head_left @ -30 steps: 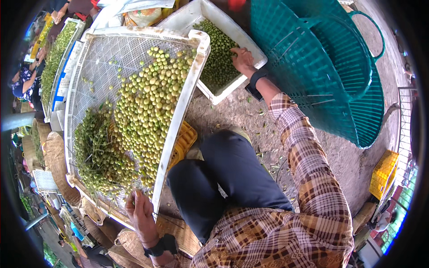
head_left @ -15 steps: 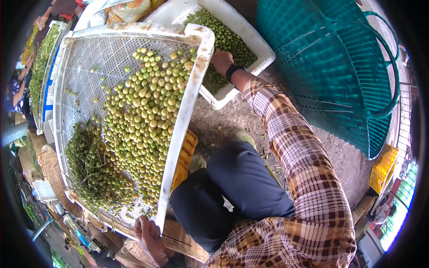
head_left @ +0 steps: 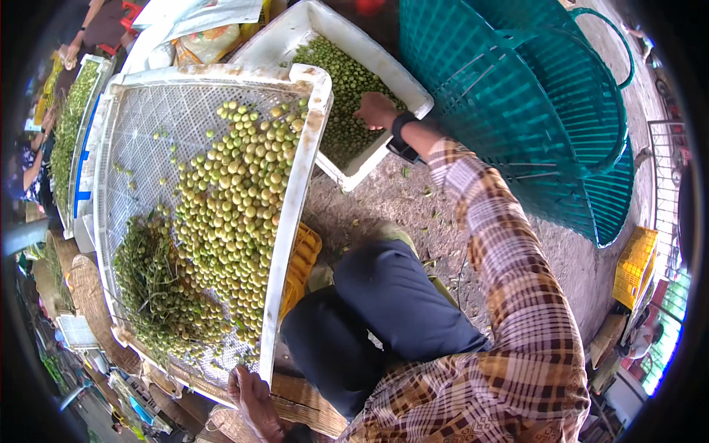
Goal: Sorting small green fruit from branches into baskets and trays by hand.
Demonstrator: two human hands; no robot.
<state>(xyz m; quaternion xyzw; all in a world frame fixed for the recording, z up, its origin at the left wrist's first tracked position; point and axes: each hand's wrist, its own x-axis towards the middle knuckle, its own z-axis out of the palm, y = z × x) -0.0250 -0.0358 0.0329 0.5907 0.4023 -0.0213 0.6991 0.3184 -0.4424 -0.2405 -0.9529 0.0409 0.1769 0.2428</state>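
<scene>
A white mesh tray [head_left: 133, 199] stands before me, holding many round yellow-green fruits [head_left: 236, 181] and a heap of green stems [head_left: 148, 266]. My left hand [head_left: 252, 402] is beside the tray's near corner, its fingers curled together; anything in them is hidden. Beyond the tray's far right corner, my right hand [head_left: 377, 111] hovers over a white foam box [head_left: 353, 177], its fingers loosely apart and pointing left. Smaller green fruits [head_left: 340, 81] cover the bottom of that box. Nothing can be made out in the right hand, and a black band circles its wrist.
A large teal woven basket [head_left: 502, 96] with handles leans at the right of the foam box. One yellow crate [head_left: 301, 269] is partly under the tray, another yellow crate [head_left: 634, 267] lies far right. At far left, people are near a second tray [head_left: 74, 140].
My right hand has opened a little and shifted slightly right and down within the foam box. The view has turned slightly. My left hand stays near the tray's corner.
</scene>
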